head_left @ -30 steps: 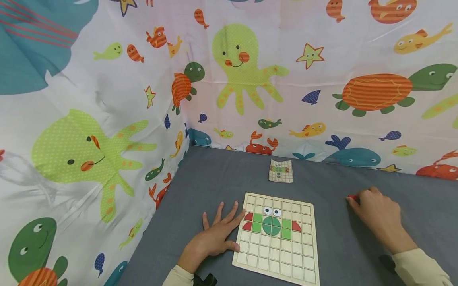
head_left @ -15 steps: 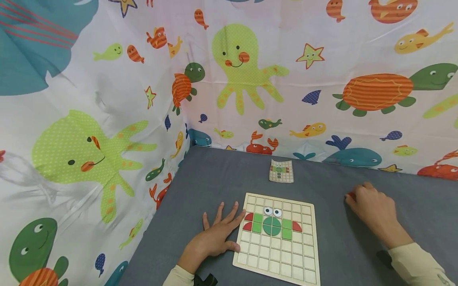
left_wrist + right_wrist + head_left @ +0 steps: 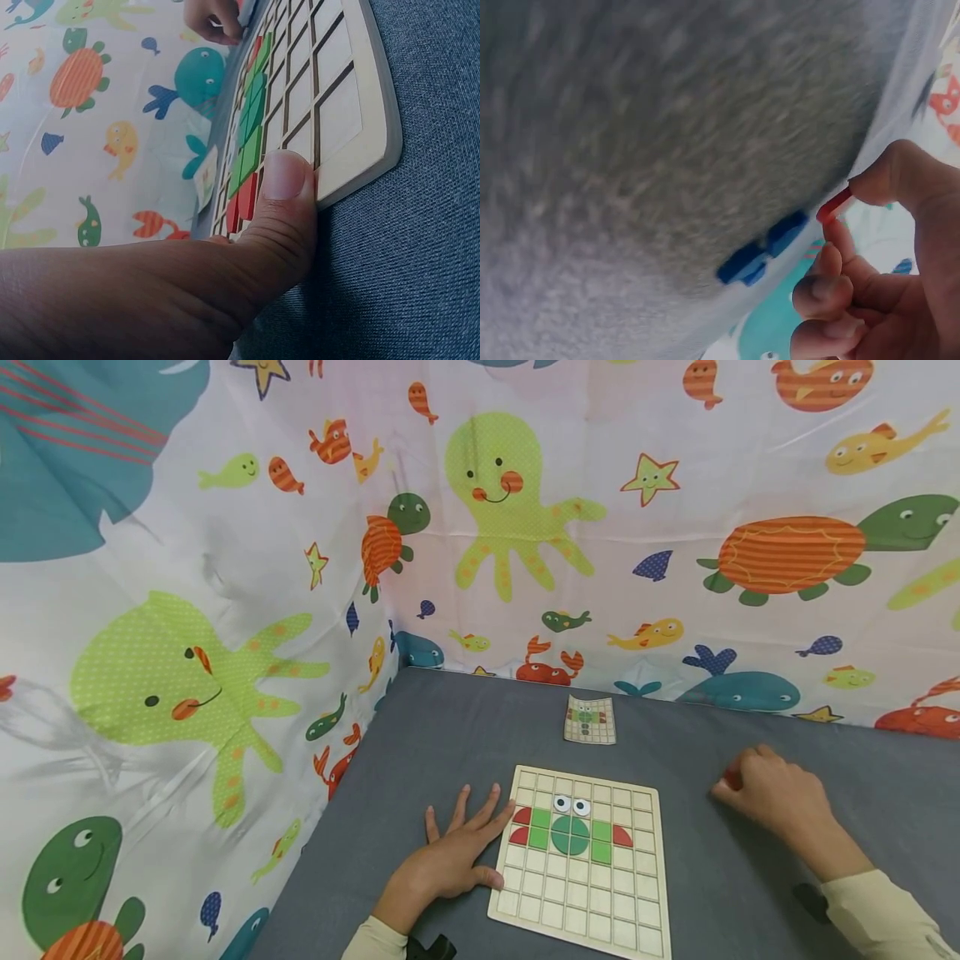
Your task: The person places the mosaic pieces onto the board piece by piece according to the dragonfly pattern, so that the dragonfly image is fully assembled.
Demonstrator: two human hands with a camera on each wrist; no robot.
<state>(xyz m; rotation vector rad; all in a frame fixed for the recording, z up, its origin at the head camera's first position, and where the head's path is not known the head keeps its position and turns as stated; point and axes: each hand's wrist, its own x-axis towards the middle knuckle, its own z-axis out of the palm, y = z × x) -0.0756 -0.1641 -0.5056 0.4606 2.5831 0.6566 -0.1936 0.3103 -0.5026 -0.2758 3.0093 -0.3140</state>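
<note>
My left hand [image 3: 453, 856] lies with spread fingers at the left edge of a wooden grid board [image 3: 551, 897]. In the left wrist view its thumb [image 3: 285, 180] rests on the board's rim. On the board sit red quarter-round tiles [image 3: 622, 835], green square tiles [image 3: 602, 841], a dark green circle of tiles [image 3: 570, 833] and two eye tiles [image 3: 562, 803]. Off to the board's right, above the cloth, my right hand [image 3: 780, 793] pinches a small red tile [image 3: 835, 205] between thumb and forefinger. The fingers mostly cover that tile in the head view.
Behind the board lies a small pattern card [image 3: 589, 720] on the grey cloth [image 3: 465, 718]. A curtain printed with sea animals [image 3: 525, 510] encloses the back and left sides. A blue object [image 3: 761, 247] appears in the right wrist view.
My right hand has shifted slightly left and turned, still pinching the red tile, which shows less in the head view. The left hand and board stay in place.
</note>
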